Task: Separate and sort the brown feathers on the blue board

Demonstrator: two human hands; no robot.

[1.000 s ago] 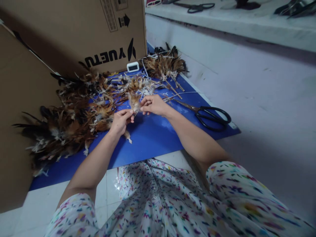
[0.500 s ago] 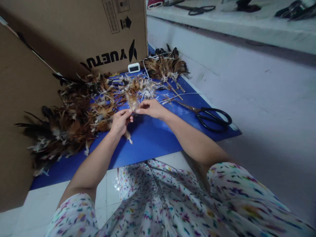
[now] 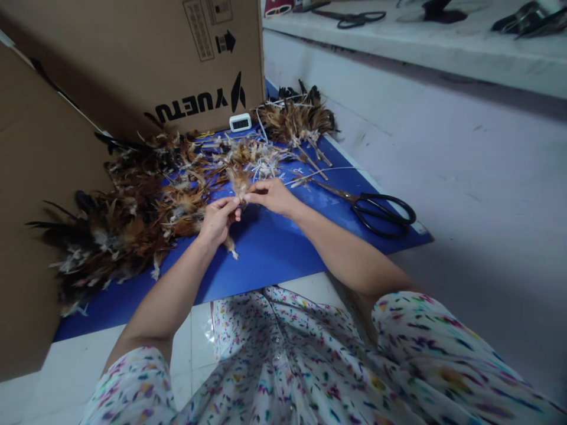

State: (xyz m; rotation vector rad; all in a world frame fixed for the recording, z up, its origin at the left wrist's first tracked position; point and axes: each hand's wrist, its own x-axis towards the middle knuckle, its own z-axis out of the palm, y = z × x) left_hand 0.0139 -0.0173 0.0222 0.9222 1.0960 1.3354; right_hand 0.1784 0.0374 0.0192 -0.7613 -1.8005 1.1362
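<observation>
My left hand point(image 3: 215, 219) and my right hand point(image 3: 274, 195) meet over a blue mat point(image 3: 274, 242), both pinching a small tuft of brown feathers point(image 3: 240, 180) that stands up between the fingertips. A second small feather bunch point(image 3: 230, 245) hangs below my left hand. Just behind and to the left lies a big heap of brown, black and white feathers point(image 3: 128, 218). A white string point(image 3: 319, 172) runs from the tuft area off to the right across the mat.
Black-handled scissors point(image 3: 376, 209) lie on the mat to the right. A tied feather bundle point(image 3: 296, 121) and a small white clock point(image 3: 240, 122) sit at the back by a cardboard box point(image 3: 146, 59). Another cardboard sheet point(image 3: 31, 195) stands left. A raised ledge point(image 3: 420, 35) holds more scissors.
My right hand has drawn slightly left and closed its fingertips on the tuft, meeting my left hand. The view shifted a little; nothing else moved.
</observation>
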